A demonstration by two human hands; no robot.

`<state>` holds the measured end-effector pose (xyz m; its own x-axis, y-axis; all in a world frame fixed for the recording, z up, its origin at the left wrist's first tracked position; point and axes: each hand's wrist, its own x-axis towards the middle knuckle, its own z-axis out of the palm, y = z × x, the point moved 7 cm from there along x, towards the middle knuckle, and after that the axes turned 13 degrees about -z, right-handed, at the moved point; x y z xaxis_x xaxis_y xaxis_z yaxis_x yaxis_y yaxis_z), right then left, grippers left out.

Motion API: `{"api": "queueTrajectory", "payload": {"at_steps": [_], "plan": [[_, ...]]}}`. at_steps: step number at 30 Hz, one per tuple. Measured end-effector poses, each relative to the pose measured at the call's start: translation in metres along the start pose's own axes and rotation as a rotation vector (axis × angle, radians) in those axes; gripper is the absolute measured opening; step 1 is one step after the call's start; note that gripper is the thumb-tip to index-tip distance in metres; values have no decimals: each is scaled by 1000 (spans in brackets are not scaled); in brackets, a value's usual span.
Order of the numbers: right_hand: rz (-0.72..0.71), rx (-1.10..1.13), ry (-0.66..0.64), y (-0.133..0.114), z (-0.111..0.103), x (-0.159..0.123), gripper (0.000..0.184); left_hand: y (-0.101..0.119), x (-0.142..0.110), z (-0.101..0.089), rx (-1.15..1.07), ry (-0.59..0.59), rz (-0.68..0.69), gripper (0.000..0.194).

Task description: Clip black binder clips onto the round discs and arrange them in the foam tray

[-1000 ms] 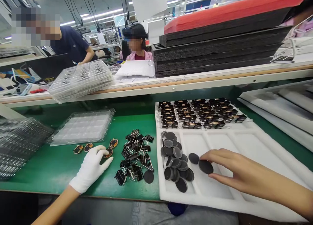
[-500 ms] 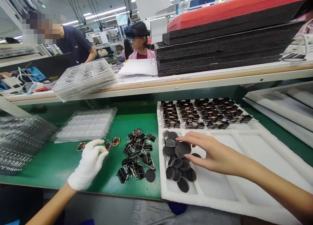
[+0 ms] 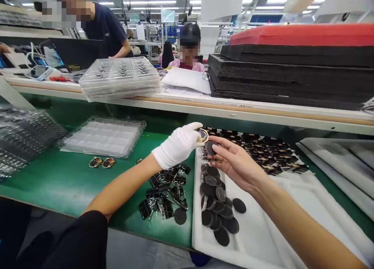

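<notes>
Black disc [image 3: 210,148] near gold-edged piece [image 3: 203,135]

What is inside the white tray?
The white tray holds heaped black discs at left and close-packed black binder clips at its far end. The right hand and forearm cover part of it; anything beneath the heap is hidden.

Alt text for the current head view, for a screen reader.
A gloved left hand holds a gold-rimmed round part close to a black disc in the bare right hand, near a white tray. Loose discs lie heaped in the tray; binder clips are piled beside it on a green table.
</notes>
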<state>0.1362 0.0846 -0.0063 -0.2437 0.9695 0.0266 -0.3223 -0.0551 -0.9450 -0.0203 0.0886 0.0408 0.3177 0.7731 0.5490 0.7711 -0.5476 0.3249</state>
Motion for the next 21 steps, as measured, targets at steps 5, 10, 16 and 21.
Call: {"api": "queueTrajectory", "payload": {"at_steps": [5,10,16,21], "plan": [[-126,20,62,2,-3,12,40,4,-5,6,-233,30,18,15],[-154,-42,-21,19,8,11,36,-16,-17,10,-446,126,-232,15],[-225,-84,-51,21,13,12,36,-33,-14,20,-631,-64,-529,31],[-238,-86,-50,10,10,10,32,-36,-14,9,-647,-77,-542,24]]}}
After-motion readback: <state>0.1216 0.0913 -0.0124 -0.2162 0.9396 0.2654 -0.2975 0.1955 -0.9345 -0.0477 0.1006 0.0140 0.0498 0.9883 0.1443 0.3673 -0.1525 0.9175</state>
